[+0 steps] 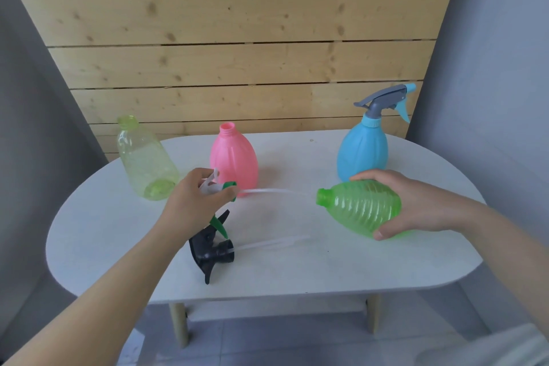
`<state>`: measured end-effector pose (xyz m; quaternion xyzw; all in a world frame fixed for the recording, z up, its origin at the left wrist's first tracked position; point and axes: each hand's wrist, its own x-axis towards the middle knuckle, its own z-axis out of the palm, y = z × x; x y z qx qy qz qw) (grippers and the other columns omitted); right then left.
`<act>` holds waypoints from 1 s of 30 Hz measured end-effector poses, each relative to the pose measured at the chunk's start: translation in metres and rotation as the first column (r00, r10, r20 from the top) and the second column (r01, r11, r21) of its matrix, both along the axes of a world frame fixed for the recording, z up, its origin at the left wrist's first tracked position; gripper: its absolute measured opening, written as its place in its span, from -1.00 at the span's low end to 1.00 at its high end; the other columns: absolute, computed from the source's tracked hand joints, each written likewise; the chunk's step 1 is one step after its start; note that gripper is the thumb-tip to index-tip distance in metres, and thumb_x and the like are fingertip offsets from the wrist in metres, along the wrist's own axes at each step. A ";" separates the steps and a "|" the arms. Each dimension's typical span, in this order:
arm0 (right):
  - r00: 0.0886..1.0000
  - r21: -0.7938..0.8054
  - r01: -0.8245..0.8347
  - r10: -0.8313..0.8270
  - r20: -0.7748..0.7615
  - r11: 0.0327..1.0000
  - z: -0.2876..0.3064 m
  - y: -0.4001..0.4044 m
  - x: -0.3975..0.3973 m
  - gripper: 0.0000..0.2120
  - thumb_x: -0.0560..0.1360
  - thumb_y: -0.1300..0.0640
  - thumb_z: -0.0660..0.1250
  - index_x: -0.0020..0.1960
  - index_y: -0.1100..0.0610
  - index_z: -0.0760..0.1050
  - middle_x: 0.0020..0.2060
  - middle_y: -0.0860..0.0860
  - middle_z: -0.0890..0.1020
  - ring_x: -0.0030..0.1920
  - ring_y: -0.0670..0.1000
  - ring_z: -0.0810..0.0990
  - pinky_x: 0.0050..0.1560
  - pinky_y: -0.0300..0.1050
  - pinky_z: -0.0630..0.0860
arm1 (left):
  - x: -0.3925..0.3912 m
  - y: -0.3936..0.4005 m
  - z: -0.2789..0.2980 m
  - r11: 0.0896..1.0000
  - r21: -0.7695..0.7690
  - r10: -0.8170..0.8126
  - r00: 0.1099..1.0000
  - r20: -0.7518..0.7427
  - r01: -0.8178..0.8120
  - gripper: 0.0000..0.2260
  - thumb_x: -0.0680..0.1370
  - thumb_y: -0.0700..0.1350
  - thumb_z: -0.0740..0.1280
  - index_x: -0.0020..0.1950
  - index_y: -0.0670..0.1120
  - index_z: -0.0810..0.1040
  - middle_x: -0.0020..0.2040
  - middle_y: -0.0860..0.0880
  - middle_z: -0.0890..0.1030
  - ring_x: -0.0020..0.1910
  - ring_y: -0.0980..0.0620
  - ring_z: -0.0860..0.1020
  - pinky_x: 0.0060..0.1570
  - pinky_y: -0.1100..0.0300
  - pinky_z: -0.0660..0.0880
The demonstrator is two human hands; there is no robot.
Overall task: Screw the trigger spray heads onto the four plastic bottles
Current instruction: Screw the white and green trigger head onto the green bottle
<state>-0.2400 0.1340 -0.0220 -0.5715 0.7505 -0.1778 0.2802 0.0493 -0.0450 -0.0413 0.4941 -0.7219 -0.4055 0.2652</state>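
Observation:
My right hand (416,205) grips a clear green ribbed bottle (359,208), held on its side above the table with its open neck pointing left. My left hand (196,199) holds a white and green trigger spray head (221,187); its clear dip tube (273,192) points right, its tip just short of the green bottle's neck. A black spray head (212,249) with a clear tube lies on the table below my left hand. A pink bottle (234,157) and a pale yellow-green bottle (145,160) stand open-necked. The blue bottle (364,148) carries a grey and blue spray head.
The white oval table (297,270) stands on light wooden legs before a wooden plank wall (237,38). Grey walls flank both sides. The table's front edge lies close to me, with grey floor tiles below.

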 end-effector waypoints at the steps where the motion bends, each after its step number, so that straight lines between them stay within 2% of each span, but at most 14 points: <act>1: 1.000 -0.003 -0.001 0.001 -0.004 1.000 0.000 0.000 0.001 -0.21 0.19 0.07 0.59 0.13 -0.46 0.18 0.29 -0.16 0.30 0.26 -0.13 0.29 0.04 -0.25 0.31 | -0.001 0.000 0.000 1.000 0.001 0.000 1.000 0.000 0.000 -0.74 0.39 0.05 0.44 0.00 0.06 0.46 -0.15 0.01 0.59 -0.35 -0.02 0.51 -0.38 0.16 0.46; 5: 1.000 -0.030 -0.008 0.008 0.005 1.000 -0.001 -0.002 0.002 -0.21 0.19 0.06 0.59 0.09 -0.50 0.17 0.29 -0.17 0.30 0.26 -0.14 0.29 -0.01 -0.35 0.30 | -0.004 0.002 0.001 1.000 -0.013 -0.007 1.000 -0.012 0.006 -0.81 0.38 0.08 0.44 -0.16 0.17 0.43 -0.25 0.09 0.58 -0.36 0.06 0.51 -0.39 0.19 0.42; 8: 1.000 -0.058 -0.016 0.018 0.023 0.998 -0.001 -0.003 0.004 -0.22 0.19 0.06 0.59 0.09 -0.51 0.18 0.28 -0.17 0.30 0.25 -0.15 0.29 -0.03 -0.44 0.28 | -0.006 0.003 0.002 1.000 -0.008 -0.007 1.000 -0.005 0.007 -0.80 0.38 0.11 0.43 -0.17 0.17 0.42 -0.22 0.02 0.59 -0.36 0.02 0.49 -0.34 0.15 0.42; 11: 0.999 -0.098 -0.023 0.028 0.041 0.995 -0.001 -0.004 0.007 -0.20 0.20 0.05 0.59 0.10 -0.52 0.17 0.28 -0.18 0.31 0.25 -0.17 0.29 0.00 -0.44 0.27 | -0.008 0.005 0.001 1.000 -0.010 -0.023 1.000 0.008 0.023 -0.76 0.38 0.11 0.44 -0.07 0.09 0.46 -0.13 -0.06 0.61 -0.35 0.03 0.50 -0.33 0.15 0.41; 14: 0.997 -0.132 -0.048 0.055 0.045 0.990 -0.004 -0.007 0.014 -0.20 0.20 0.04 0.59 0.14 -0.52 0.17 0.29 -0.19 0.31 0.26 -0.20 0.29 0.05 -0.40 0.27 | -0.012 0.011 0.000 0.999 -0.013 -0.047 0.998 0.041 0.047 -0.50 0.35 0.15 0.46 0.19 -0.01 0.46 0.03 -0.02 0.58 -0.13 -0.01 0.58 -0.25 0.16 0.43; 16: 0.996 -0.154 -0.065 0.074 0.051 0.986 -0.006 -0.009 0.019 -0.18 0.20 0.03 0.59 0.15 -0.53 0.16 0.27 -0.23 0.31 0.22 -0.31 0.29 0.05 -0.47 0.27 | -0.016 0.015 0.000 0.998 -0.013 -0.057 0.997 0.055 0.057 -0.40 0.31 0.19 0.47 0.25 0.00 0.41 0.08 0.01 0.54 -0.05 0.00 0.57 -0.26 0.21 0.42; 18: 0.994 -0.176 -0.084 0.095 0.054 0.981 -0.008 -0.011 0.025 -0.17 0.20 0.02 0.59 0.17 -0.54 0.15 0.25 -0.28 0.30 0.22 -0.45 0.23 0.05 -0.55 0.25 | -0.021 0.018 0.001 0.996 0.019 -0.089 0.996 0.017 0.089 -0.42 0.28 0.18 0.50 0.19 0.03 0.39 0.06 0.00 0.57 -0.16 0.12 0.60 -0.35 0.28 0.42; 19: 0.993 -0.186 -0.094 0.104 0.048 0.978 -0.010 -0.012 0.028 -0.16 0.19 0.01 0.58 0.19 -0.53 0.15 0.24 -0.29 0.30 0.22 -0.45 0.22 0.08 -0.53 0.24 | -0.024 0.020 0.002 0.992 0.048 -0.116 0.993 -0.011 0.116 -0.43 0.27 0.16 0.52 0.17 0.03 0.38 0.02 -0.02 0.60 -0.27 0.21 0.60 -0.41 0.34 0.42; 21: 0.992 -0.195 -0.112 0.120 0.030 0.974 -0.013 -0.015 0.034 -0.14 0.19 0.00 0.58 0.24 -0.51 0.14 0.23 -0.32 0.29 0.26 -0.36 0.25 0.15 -0.41 0.25 | -0.029 0.023 0.003 0.979 0.101 -0.174 0.983 -0.057 0.179 -0.46 0.26 0.11 0.54 0.12 0.01 0.40 -0.09 -0.06 0.66 -0.45 0.30 0.56 -0.51 0.46 0.37; 23: 0.990 -0.189 -0.137 0.143 0.018 0.972 -0.015 -0.018 0.037 -0.13 0.20 0.00 0.57 0.26 -0.49 0.14 0.21 -0.39 0.27 0.28 -0.32 0.26 0.18 -0.35 0.24 | -0.032 0.025 0.002 0.964 0.134 -0.218 0.972 -0.088 0.228 -0.54 0.27 0.08 0.54 0.05 0.01 0.44 -0.21 -0.06 0.71 -0.51 0.28 0.53 -0.54 0.46 0.34; 25: 0.988 -0.184 -0.143 0.150 0.024 0.972 -0.015 -0.019 0.037 -0.13 0.20 -0.02 0.57 0.29 -0.48 0.14 0.19 -0.44 0.25 0.26 -0.37 0.25 0.18 -0.37 0.25 | -0.032 0.024 0.004 0.949 0.154 -0.263 0.960 -0.101 0.276 -0.61 0.31 0.09 0.52 0.03 0.03 0.48 -0.27 -0.02 0.72 -0.44 0.21 0.54 -0.48 0.41 0.37; 27: 0.989 -0.194 -0.135 0.145 0.038 0.972 -0.014 -0.020 0.036 -0.11 0.19 -0.04 0.57 0.30 -0.49 0.14 0.18 -0.46 0.26 0.24 -0.43 0.23 0.15 -0.45 0.25 | -0.032 0.021 0.007 0.926 0.163 -0.330 0.939 -0.097 0.342 -0.64 0.32 0.13 0.49 0.04 0.10 0.51 -0.26 0.05 0.72 -0.32 0.15 0.56 -0.33 0.32 0.41; 30: 0.990 -0.198 -0.133 0.141 0.028 0.971 -0.014 -0.020 0.037 -0.12 0.18 -0.07 0.56 0.29 -0.51 0.13 0.17 -0.44 0.27 0.24 -0.43 0.23 0.14 -0.44 0.26 | -0.033 0.021 0.009 0.907 0.158 -0.373 0.919 -0.127 0.390 -0.72 0.31 0.09 0.51 -0.02 0.15 0.58 -0.10 0.05 0.68 -0.14 0.08 0.61 -0.11 0.19 0.45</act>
